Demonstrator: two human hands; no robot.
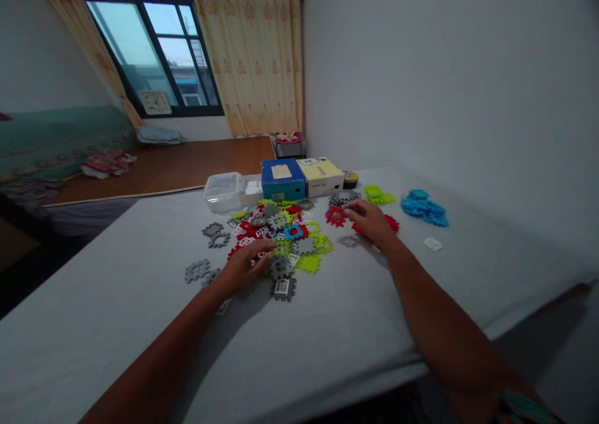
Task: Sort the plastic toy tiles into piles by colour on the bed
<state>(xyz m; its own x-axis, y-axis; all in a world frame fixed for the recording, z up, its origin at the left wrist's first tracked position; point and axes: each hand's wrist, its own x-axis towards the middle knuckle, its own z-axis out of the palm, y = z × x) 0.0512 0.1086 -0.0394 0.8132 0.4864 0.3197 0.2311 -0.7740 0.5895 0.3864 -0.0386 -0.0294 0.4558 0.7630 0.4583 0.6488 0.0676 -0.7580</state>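
Observation:
My right hand [368, 222] pinches the edge of a red notched building tile [336, 216] and holds it above the table. Behind and under this hand lie more red tiles [392, 224], partly hidden by it. My left hand [247, 264] hovers at the near side of a mixed pile of tiles, its fingers curved and apart with nothing visible in them. Close to its fingertips are a lime green tile [282, 247] and a grey tile [281, 267]. A blue square frame tile [293, 232] sits on the pile. Nearest me is a dark grey tile with a white window piece [282, 287].
Beyond the pile stand a clear plastic box [223, 191], a blue box [282, 179] and a yellow box [321, 176]. Sorted stacks of blue tiles [425, 207] and lime tiles [378, 194] lie to the right. A white piece [433, 244] rests near the wall [444, 87].

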